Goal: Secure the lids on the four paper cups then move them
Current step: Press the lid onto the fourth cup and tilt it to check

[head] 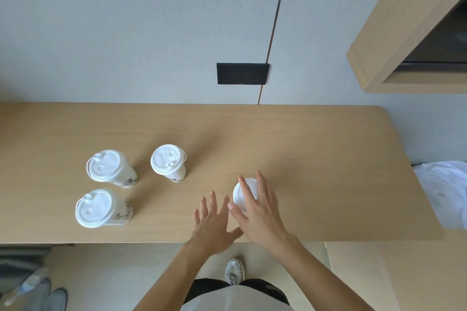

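Two spread hands [257, 212] over cup [238, 194]

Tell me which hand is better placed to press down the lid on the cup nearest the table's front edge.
Right. The right hand is spread over that cup's lid, while the left hand is open beside it, off the cup.

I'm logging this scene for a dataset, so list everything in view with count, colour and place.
Paper cups with lids: four, white; three grouped at left, one at centre right under a hand.
Table: one, light wood, across the middle.
Wall sockets: two, black, on the wall.
Cabinet: one, light wood, upper right.
White cloth: one, right edge.
Shoe: one, grey-white, on the floor.
Left hand: open, beside the cup.
Right hand: fingers spread over the lid.
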`<state>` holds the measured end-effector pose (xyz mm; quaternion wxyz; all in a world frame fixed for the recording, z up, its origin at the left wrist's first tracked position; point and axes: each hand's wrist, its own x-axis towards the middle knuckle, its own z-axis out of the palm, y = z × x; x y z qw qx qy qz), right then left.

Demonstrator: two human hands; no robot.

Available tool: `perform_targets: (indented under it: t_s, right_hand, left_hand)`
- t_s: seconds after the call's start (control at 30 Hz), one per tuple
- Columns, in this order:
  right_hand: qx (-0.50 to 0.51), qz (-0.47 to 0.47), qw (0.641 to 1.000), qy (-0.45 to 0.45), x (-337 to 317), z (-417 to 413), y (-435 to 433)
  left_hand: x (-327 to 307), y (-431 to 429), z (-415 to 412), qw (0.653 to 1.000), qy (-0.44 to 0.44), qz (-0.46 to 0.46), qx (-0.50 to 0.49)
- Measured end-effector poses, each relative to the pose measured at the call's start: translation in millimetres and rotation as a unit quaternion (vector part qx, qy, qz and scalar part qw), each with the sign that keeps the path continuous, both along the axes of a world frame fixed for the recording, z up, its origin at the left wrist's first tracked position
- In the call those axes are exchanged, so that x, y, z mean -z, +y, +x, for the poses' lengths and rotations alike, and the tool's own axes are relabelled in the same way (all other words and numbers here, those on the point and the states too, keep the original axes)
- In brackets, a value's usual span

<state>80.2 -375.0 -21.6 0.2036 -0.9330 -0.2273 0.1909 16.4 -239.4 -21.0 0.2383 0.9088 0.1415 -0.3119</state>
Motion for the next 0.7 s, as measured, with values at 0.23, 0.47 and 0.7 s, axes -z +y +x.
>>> perform_targets:
  t_s: [0.23,0.47,0.7]
  right_hand:
    - [0.01,0.003,0.999,0.036,-17,8,1]
    - [0.184,0.081,0.979,0.034,-16,37,8]
    - [0.336,0.05,0.936,0.097,3,62,21]
  left_hand:
    - [-9,22,8,0.994,-0.074,-0.05,-0.057]
    - [-19,5,40,0.973,-0.113,-0.106,-0.173]
    - [-8,-20,82,0.918,-0.026,-0.06,-0.392]
